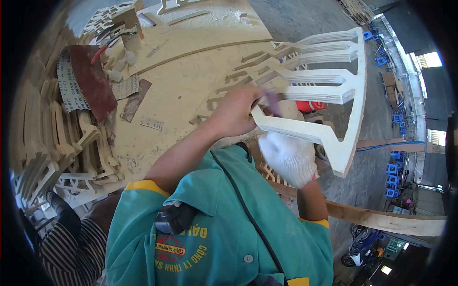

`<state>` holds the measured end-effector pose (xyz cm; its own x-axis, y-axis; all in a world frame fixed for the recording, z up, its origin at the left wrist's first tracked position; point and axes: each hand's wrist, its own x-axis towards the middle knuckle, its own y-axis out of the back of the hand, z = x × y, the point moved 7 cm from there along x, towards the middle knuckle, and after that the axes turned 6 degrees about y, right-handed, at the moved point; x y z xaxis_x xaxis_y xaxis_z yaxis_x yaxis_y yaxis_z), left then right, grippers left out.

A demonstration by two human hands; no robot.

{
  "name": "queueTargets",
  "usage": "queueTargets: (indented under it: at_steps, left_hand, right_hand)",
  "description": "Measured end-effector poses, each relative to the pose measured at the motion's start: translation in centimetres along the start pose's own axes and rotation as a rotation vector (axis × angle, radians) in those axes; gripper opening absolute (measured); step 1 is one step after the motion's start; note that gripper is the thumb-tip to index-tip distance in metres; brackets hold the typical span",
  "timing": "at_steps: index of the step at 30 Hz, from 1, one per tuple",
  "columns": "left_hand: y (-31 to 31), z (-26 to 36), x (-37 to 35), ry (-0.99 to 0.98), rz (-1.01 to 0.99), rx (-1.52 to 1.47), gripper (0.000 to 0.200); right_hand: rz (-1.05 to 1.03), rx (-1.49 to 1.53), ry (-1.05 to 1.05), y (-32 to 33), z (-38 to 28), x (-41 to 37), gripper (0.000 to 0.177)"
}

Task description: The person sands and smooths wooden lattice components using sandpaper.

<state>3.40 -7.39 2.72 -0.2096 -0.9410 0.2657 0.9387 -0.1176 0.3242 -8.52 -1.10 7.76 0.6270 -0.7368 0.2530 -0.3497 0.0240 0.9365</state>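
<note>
A pale, cut-out plywood frame (350, 131) with several bent slats and a long curved edge is held up at the right. My right hand (287, 156), in a white knit glove, grips it from below at the near slat; its fingers are partly hidden behind the wood. My bare left hand (238, 112) is closed at the frame's inner end. From its fingers sticks a blurred purplish-brown strip that looks like sandpaper (272, 103), against the slats.
On the dusty table (176, 107) lie dark red sandpaper sheets (90, 81) and a narrow offcut (136, 101). Stacked wooden frames (86, 143) crowd the left side. A red object (311, 106) shows behind the held frame. Another person's striped clothing (71, 250) appears at lower left.
</note>
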Motion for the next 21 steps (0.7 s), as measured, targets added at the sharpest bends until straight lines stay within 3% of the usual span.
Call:
queueTargets:
  at_steps: [6, 9, 13, 16, 19, 20, 21]
  left_hand:
    - [-0.3, 0.7, -0.5, 0.023, -0.008, -0.042, 0.021]
    - [-0.4, 0.4, -0.5, -0.015, 0.022, -0.009, 0.021]
    - [-0.8, 0.7, -0.6, -0.03, -0.001, 0.017, 0.023]
    - [-1.5, 0.8, -0.6, -0.041, -0.016, 0.028, 0.024]
    - [-2.0, 0.6, -0.6, -0.046, -0.032, 0.039, 0.024]
    - [-2.1, 0.6, -0.4, -0.051, -0.03, 0.046, 0.024]
    - [-1.9, 0.5, -0.2, -0.047, -0.02, 0.045, 0.024]
  right_hand:
    - [-0.054, 0.13, -0.053, 0.7, 0.3, -1.2, 0.016]
    - [0.186, 0.091, -0.058, 2.2, 1.3, -2.0, 0.01]
    - [0.335, 0.248, -0.336, 1.4, 5.2, -5.5, 0.013]
    - [0.327, 0.145, -0.348, 1.7, 4.4, -4.1, 0.013]
    - [-0.008, -0.206, -0.059, -3.3, 2.7, -3.1, 0.018]
    - [0.053, -0.209, -0.001, -3.0, 2.1, -2.9, 0.023]
    - [0.001, -0.07, -0.108, -2.5, 2.5, -2.6, 0.023]
